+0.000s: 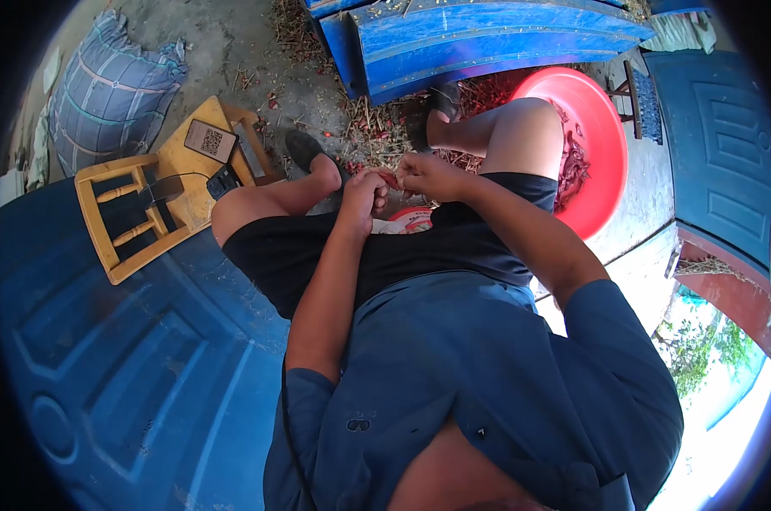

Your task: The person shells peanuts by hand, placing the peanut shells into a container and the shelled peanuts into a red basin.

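Note:
Both hands meet between the knees, close together. My left hand has its fingers curled closed around one end of a slim red chili pepper. The fingers of my right hand pinch the pepper's other end. Just below the hands, a red and white container shows partly between the thighs, with its contents hard to make out. To the right of the right knee stands a large red basin, with many dark red chili peppers in it. The leg hides part of the basin.
At left stands a wooden chair with a phone and a small black device on it. Behind it is a stuffed checked sack. Dry stalks litter the floor below a blue metal structure.

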A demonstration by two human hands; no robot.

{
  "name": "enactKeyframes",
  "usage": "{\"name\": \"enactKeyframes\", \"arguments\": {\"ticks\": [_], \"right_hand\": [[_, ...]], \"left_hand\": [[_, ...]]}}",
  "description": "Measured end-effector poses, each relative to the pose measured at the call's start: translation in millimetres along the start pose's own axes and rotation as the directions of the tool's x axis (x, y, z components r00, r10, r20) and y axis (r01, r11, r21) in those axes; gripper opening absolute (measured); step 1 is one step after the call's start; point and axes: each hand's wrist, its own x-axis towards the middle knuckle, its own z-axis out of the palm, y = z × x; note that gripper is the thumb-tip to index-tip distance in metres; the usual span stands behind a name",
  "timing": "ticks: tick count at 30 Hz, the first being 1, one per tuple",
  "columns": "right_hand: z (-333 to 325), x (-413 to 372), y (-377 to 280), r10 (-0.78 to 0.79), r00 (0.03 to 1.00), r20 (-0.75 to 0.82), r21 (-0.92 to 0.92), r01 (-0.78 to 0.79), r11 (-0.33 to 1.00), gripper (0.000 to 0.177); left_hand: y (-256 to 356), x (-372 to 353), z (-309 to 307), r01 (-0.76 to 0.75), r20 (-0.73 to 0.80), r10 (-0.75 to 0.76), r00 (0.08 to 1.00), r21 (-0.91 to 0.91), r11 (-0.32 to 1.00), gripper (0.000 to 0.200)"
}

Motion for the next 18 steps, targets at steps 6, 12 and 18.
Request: {"name": "enactKeyframes", "arguments": {"ticks": [6,12,18], "right_hand": [[-9,-3,-11,0.248,0.951,0.183,0.676,-0.304,0.671,0.025],[1,5,29,0.103,0.93,-0.352,0.167,-0.046,0.985,0.037],[14,-8,-2,-0.025,0.971,-0.237,-0.033,0.017,0.999,0.04]], "left_hand": [[-4,1,-1,0.02,-0.005,-0.02,1.0,0.019,1.0,0.017],[-3,0,-3,-0.005,0.033,0.006,0.999,-0.03,1.0,0.015],[-5,-3,5,-0.021,-0.011,0.021,1.0,0.01,1.0,0.02]]}}
